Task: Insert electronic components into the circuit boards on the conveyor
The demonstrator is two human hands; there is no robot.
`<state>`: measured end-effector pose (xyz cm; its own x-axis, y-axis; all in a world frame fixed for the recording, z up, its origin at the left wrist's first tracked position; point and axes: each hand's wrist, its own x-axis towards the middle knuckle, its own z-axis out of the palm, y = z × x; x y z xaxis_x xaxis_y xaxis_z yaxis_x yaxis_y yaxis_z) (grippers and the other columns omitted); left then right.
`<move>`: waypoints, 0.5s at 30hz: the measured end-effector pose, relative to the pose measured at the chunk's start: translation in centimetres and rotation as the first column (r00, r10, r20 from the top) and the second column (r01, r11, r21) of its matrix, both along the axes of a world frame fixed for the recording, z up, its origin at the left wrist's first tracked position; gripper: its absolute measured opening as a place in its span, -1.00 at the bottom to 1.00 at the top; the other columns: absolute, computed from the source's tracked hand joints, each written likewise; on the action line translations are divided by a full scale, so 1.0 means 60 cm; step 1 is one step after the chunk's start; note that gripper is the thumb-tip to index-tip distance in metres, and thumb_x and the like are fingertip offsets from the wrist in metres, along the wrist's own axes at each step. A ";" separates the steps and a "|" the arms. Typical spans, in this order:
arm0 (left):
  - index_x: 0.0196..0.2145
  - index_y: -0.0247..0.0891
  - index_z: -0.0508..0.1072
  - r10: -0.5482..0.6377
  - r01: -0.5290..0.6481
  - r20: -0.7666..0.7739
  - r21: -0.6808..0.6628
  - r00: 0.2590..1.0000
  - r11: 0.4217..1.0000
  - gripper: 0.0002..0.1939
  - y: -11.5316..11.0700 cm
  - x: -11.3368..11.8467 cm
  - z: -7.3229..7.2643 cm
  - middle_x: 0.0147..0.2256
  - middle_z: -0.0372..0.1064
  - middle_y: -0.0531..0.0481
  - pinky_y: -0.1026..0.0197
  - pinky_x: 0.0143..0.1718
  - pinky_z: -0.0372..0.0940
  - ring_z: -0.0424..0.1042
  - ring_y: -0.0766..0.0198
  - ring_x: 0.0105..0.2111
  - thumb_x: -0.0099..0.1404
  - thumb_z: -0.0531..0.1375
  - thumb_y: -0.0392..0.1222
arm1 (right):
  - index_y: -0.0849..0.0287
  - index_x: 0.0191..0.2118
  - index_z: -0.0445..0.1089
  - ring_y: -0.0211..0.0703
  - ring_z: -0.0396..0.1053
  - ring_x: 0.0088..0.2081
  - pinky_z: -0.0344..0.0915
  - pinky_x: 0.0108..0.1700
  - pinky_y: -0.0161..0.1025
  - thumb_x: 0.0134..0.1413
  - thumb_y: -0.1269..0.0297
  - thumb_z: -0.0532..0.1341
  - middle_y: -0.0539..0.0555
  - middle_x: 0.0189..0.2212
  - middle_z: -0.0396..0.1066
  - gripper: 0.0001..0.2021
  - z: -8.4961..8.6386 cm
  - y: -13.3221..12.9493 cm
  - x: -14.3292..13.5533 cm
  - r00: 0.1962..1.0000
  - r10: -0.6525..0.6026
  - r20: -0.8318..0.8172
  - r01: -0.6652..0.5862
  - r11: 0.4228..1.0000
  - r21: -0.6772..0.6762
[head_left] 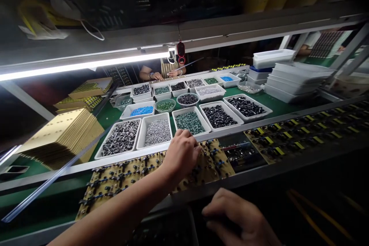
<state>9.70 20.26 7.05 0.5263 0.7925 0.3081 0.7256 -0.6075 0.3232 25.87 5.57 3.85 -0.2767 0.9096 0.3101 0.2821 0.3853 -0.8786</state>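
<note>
Green-topped desk (278,112), lit by a tube lamp (86,65). Circuit board (213,158) lies along the near rail (248,174); left hand (182,152) over it, fingers curled, contents hidden. Right hand (239,213), partly curled, nearer the viewer; grip cannot be told. Beyond: tray of green parts (202,132).

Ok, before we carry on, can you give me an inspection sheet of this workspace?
Surface: green bench top, crossed by pale rails.
Job's things: populated circuit boards in a row along the near rail; component trays behind them.
Clutter: stacked white trays on the right, stacked tan boards on the left.
Grippers: bare hands; left hand at the boards, right hand curled nearer the camera; contents unclear.
Cables: short white cable at the tube lamp.
Surroundings: person opposite; dark overhead shelf.
</note>
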 end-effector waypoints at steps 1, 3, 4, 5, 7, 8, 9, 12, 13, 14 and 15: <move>-0.31 -0.36 0.60 -0.007 0.007 -0.005 0.000 1.000 1.000 -0.91 0.000 0.000 0.001 -0.26 0.43 -0.17 -0.06 -0.06 0.35 0.32 -0.01 -0.15 0.35 0.32 -0.28 | 0.05 -0.20 0.49 -0.26 0.49 -0.28 0.39 -0.18 -0.42 0.18 0.46 0.22 -0.03 -0.33 0.48 -0.84 0.009 0.004 0.009 0.999 -0.046 -0.012 0.045 0.999 -0.023; -0.31 -0.37 0.60 -0.022 0.022 -0.017 0.001 1.000 1.000 -0.91 0.000 0.002 0.005 -0.27 0.43 -0.17 -0.06 -0.05 0.35 0.32 -0.01 -0.15 0.34 0.32 -0.29 | 0.04 -0.20 0.48 -0.23 0.52 -0.24 0.41 -0.14 -0.41 0.24 0.37 0.22 -0.03 -0.30 0.52 -0.89 0.018 0.010 0.022 0.992 -0.128 -0.021 0.126 0.989 -0.081; -0.31 -0.38 0.61 -0.024 0.024 -0.024 0.001 0.999 1.000 -0.91 0.000 0.003 0.006 -0.28 0.43 -0.17 -0.06 -0.05 0.36 0.33 -0.01 -0.15 0.34 0.31 -0.29 | 0.03 -0.20 0.49 -0.22 0.52 -0.23 0.42 -0.13 -0.40 0.25 0.32 0.23 -0.03 -0.29 0.53 -0.91 0.020 0.012 0.028 0.986 -0.164 -0.025 0.160 0.981 -0.109; -0.32 -0.39 0.61 -0.023 0.023 -0.030 0.001 0.999 1.000 -0.90 0.000 0.004 0.007 -0.28 0.43 -0.18 -0.06 -0.05 0.36 0.33 -0.02 -0.16 0.34 0.31 -0.30 | 0.03 -0.20 0.50 -0.21 0.52 -0.22 0.42 -0.11 -0.40 0.26 0.27 0.24 -0.03 -0.28 0.54 -0.92 0.020 0.014 0.032 0.979 -0.200 -0.029 0.194 0.972 -0.135; -0.34 -0.41 0.61 -0.013 0.013 -0.043 0.000 0.999 1.000 -0.89 0.000 0.007 0.009 -0.30 0.43 -0.19 -0.07 -0.06 0.36 0.34 -0.03 -0.17 0.33 0.31 -0.30 | 0.01 -0.20 0.52 -0.20 0.52 -0.20 0.40 -0.10 -0.41 0.25 0.19 0.25 -0.03 -0.27 0.56 -0.90 0.018 0.018 0.040 0.965 -0.261 -0.033 0.252 0.952 -0.175; -0.34 -0.41 0.61 -0.008 0.008 -0.048 0.001 0.999 1.000 -0.88 0.000 0.008 0.009 -0.30 0.43 -0.20 -0.07 -0.07 0.36 0.34 -0.04 -0.18 0.33 0.31 -0.30 | 0.01 -0.20 0.53 -0.20 0.52 -0.19 0.40 -0.10 -0.42 0.25 0.16 0.26 -0.04 -0.26 0.56 -0.88 0.016 0.020 0.043 0.958 -0.283 -0.033 0.272 0.942 -0.195; -0.35 -0.41 0.61 -0.006 0.006 -0.053 0.003 0.999 1.000 -0.87 0.001 0.009 0.009 -0.31 0.44 -0.20 -0.07 -0.08 0.36 0.34 -0.05 -0.18 0.33 0.32 -0.29 | 0.01 -0.19 0.53 -0.20 0.52 -0.19 0.39 -0.11 -0.42 0.24 0.14 0.27 -0.04 -0.26 0.57 -0.87 0.013 0.023 0.046 0.954 -0.299 -0.037 0.284 0.933 -0.221; -0.36 -0.39 0.61 -0.006 0.006 -0.054 0.008 0.999 1.000 -0.86 0.000 0.010 0.008 -0.32 0.44 -0.19 -0.06 -0.11 0.36 0.37 -0.05 -0.19 0.33 0.33 -0.25 | 0.04 -0.18 0.55 -0.19 0.53 -0.20 0.41 -0.13 -0.42 0.22 0.11 0.28 -0.02 -0.25 0.59 -0.83 0.007 0.032 0.050 0.948 -0.311 -0.064 0.282 0.918 -0.279; -0.34 -0.38 0.61 -0.003 0.003 -0.049 0.009 0.999 1.000 -0.86 -0.002 0.008 0.009 -0.31 0.45 -0.18 -0.06 -0.12 0.36 0.38 -0.05 -0.19 0.33 0.34 -0.23 | 0.05 -0.18 0.56 -0.18 0.54 -0.19 0.41 -0.13 -0.41 0.21 0.11 0.29 0.00 -0.25 0.60 -0.82 0.006 0.035 0.051 0.947 -0.313 -0.076 0.279 0.915 -0.293; -0.31 -0.37 0.60 0.004 -0.003 -0.041 0.010 0.999 1.000 -0.86 -0.006 0.005 0.012 -0.29 0.45 -0.17 -0.04 -0.13 0.35 0.39 -0.04 -0.19 0.33 0.34 -0.21 | 0.06 -0.18 0.56 -0.17 0.54 -0.19 0.42 -0.14 -0.41 0.20 0.11 0.30 0.01 -0.25 0.60 -0.82 0.006 0.037 0.051 0.944 -0.316 -0.090 0.276 0.911 -0.306; -0.28 -0.36 0.59 0.011 -0.011 -0.026 0.011 1.000 1.000 -0.86 -0.012 -0.001 0.016 -0.27 0.46 -0.16 -0.02 -0.14 0.35 0.40 -0.02 -0.20 0.35 0.33 -0.20 | 0.07 -0.18 0.57 -0.17 0.54 -0.20 0.43 -0.15 -0.41 0.18 0.11 0.31 0.01 -0.25 0.60 -0.81 0.007 0.038 0.051 0.941 -0.322 -0.107 0.274 0.908 -0.318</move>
<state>9.65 19.56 8.00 0.5256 0.7948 0.3034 0.7401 -0.6030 0.2976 28.92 7.86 4.25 0.0510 0.9982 0.0325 0.1961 0.0219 -0.9803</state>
